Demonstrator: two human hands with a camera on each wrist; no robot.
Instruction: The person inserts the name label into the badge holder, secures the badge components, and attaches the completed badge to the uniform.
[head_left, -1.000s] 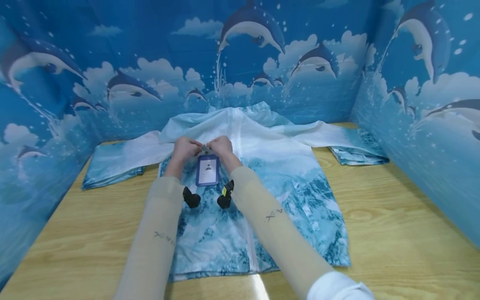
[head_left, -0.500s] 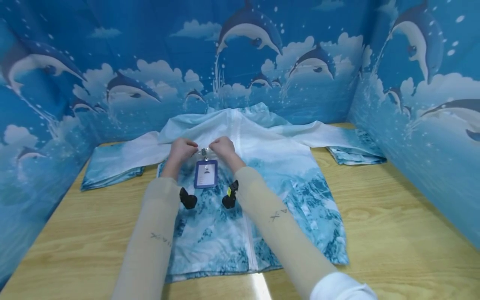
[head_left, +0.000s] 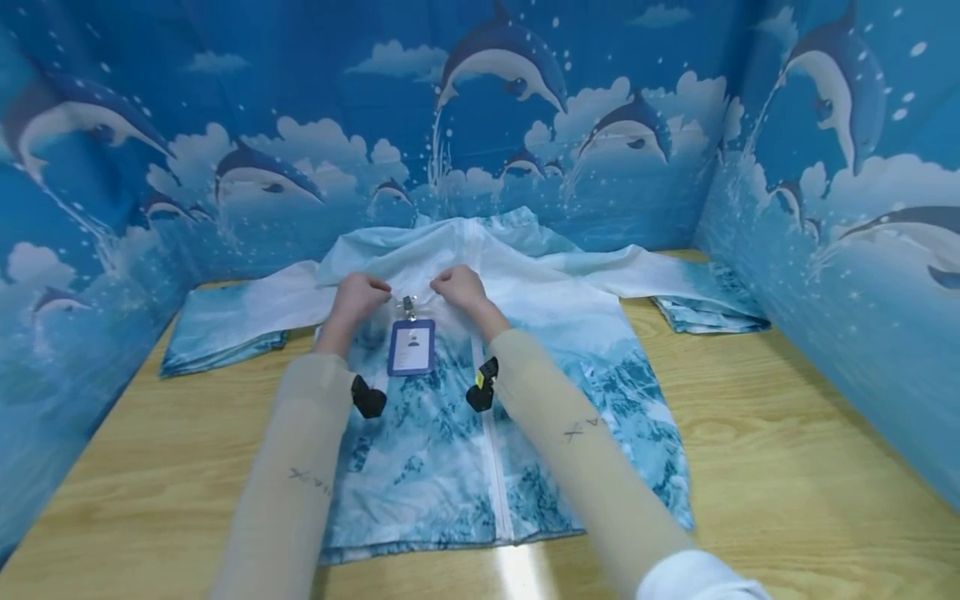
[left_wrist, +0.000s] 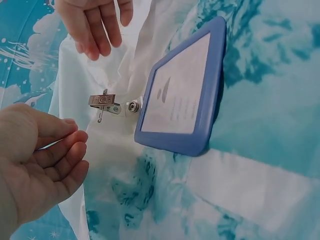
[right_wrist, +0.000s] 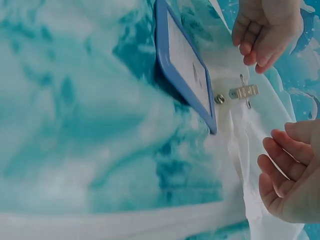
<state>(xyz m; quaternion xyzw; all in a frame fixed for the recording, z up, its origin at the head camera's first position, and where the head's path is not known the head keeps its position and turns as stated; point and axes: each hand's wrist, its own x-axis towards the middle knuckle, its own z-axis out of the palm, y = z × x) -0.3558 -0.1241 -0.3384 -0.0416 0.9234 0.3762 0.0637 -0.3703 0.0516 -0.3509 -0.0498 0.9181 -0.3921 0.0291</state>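
A blue-framed ID badge [head_left: 412,347] with a white card lies on the chest of a white and teal zip jacket [head_left: 420,500]. Its metal clip [left_wrist: 103,100], joined by a clear strap with a snap, sits against the pale fabric above the frame. Just left of the clip is my left hand [head_left: 362,296], fingers loosely bent, nothing in them. My right hand [head_left: 459,287] hovers to the clip's right, near the zipper. In the right wrist view the fingers [right_wrist: 280,170] of that hand are relaxed and apart from the clip.
The jacket is spread on a wooden table [head_left: 787,467], its left-side sleeve [head_left: 217,329] and right-side sleeve [head_left: 712,296] stretched outward with folded ends. A dolphin-print curtain [head_left: 337,108] walls the back and both sides. Small black cameras [head_left: 368,397] are worn at the wrists.
Both hands have let go of the clip and drawn apart, the right hand moving right and the left slightly left. The badge dropped a little and now lies still on the jacket.
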